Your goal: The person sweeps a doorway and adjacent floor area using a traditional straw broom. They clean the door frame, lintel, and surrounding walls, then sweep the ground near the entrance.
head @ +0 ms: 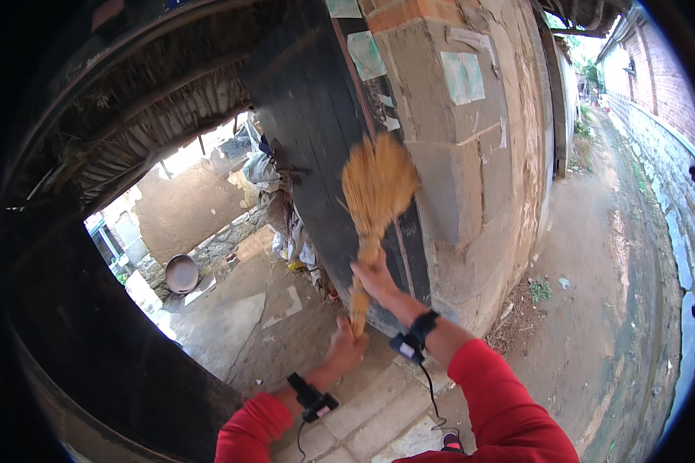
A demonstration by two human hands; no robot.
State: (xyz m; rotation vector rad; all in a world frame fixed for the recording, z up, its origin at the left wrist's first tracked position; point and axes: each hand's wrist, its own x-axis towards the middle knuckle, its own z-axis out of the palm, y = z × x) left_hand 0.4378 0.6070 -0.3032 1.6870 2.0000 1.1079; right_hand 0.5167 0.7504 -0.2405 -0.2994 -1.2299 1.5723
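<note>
A straw hand broom (379, 185) is held up in front of me, its fan-shaped bristles uppermost and slightly blurred. My right hand (376, 278) grips the bound handle just below the bristles. Lower down, my left hand (347, 346) is closed around the handle's bottom end. Behind the broom stands a dark wooden door (313, 116), with a stone door pillar (440, 173) beside it. The bristles overlap the door's edge strip in view; whether they touch it I cannot tell.
Torn paper sheets (462, 78) cling to the pillar. Through the doorway are a round metal pan (182, 274) leaning by a wall and hanging plastic bags (272, 191). Stone paving (376, 422) lies underfoot. A dirt lane (591, 278) runs along the right, beside a stone-and-brick wall (660, 127).
</note>
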